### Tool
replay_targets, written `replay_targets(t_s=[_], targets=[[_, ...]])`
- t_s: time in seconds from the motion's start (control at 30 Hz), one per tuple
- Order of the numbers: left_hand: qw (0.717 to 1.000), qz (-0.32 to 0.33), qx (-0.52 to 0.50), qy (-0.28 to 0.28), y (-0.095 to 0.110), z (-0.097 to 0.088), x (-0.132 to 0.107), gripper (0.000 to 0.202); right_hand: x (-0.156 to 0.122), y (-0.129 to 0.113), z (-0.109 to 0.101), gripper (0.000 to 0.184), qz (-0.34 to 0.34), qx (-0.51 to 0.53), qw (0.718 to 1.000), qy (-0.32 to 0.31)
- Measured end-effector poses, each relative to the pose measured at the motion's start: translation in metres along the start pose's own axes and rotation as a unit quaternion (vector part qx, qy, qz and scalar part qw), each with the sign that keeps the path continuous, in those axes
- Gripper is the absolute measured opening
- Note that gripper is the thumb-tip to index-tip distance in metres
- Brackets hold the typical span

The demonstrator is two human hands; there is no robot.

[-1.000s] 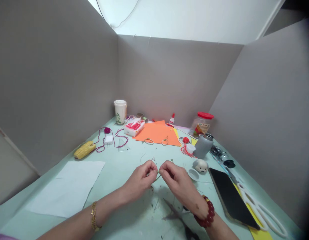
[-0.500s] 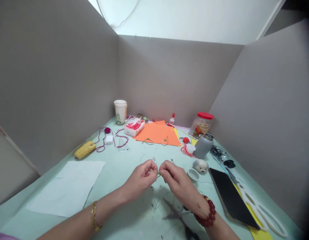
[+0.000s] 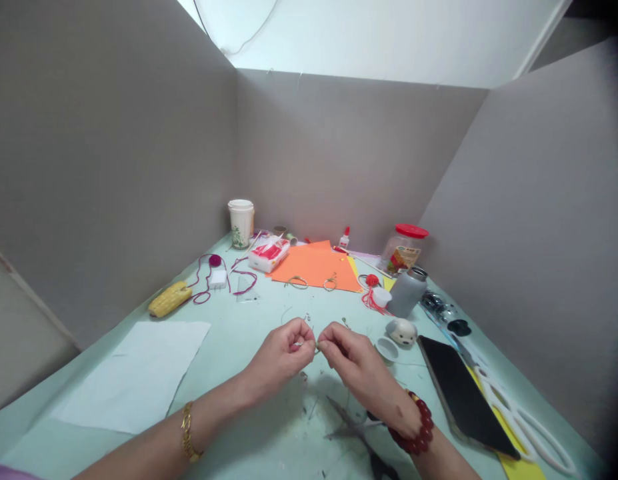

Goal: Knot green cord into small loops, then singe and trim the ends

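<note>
Over the middle of the pale green table, my left hand (image 3: 283,350) and my right hand (image 3: 353,360) almost meet at the fingertips. Both are closed in a pinch on a thin greenish cord (image 3: 317,348); most of it is hidden by the fingers, and a small curve shows below them. Dark-handled scissors (image 3: 353,430) lie spread under my right wrist. Tiny scraps and thread bits are scattered beneath the hands. Two thin cord loops, one on the left (image 3: 297,283) and one on the right (image 3: 330,283), rest on orange paper (image 3: 313,263) further back.
White paper (image 3: 139,373) and a corn cob (image 3: 170,299) lie on the left. To the right are a phone (image 3: 466,393), white-handled scissors (image 3: 519,417), a grey bottle (image 3: 407,293), a dog-face figure (image 3: 401,331) and a red-lidded jar (image 3: 401,250). Grey panels (image 3: 349,153) enclose the table.
Almost nothing differs: both hands hold the same pinch in the same place, with only a very slight shift of the fingers.
</note>
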State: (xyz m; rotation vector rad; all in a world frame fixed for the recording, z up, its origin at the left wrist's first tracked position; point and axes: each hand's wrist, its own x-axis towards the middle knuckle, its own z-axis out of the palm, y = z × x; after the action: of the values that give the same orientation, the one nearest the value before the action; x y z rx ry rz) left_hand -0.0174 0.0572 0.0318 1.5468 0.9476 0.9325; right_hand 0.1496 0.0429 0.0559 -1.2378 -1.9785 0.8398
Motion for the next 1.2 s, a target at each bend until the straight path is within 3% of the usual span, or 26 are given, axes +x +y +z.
replay_targets(t_s=[0.33, 0.97, 1.2], targets=[[0.990, -0.058, -0.112, -0.067, 0.003, -0.002, 0.002, 0.012, 0.000, 0.000, -0.001, 0.022, 0.064, 0.103, 0.992, -0.030], [0.988, -0.063, -0.119, -0.082, 0.007, -0.002, 0.000, 0.014, -0.002, -0.003, -0.002, 0.025, 0.076, 0.108, 0.990, -0.042], [0.973, -0.100, -0.184, -0.094, 0.013, -0.004, 0.000, 0.010, 0.001, -0.006, -0.002, 0.029, 0.115, 0.233, 0.964, -0.052]])
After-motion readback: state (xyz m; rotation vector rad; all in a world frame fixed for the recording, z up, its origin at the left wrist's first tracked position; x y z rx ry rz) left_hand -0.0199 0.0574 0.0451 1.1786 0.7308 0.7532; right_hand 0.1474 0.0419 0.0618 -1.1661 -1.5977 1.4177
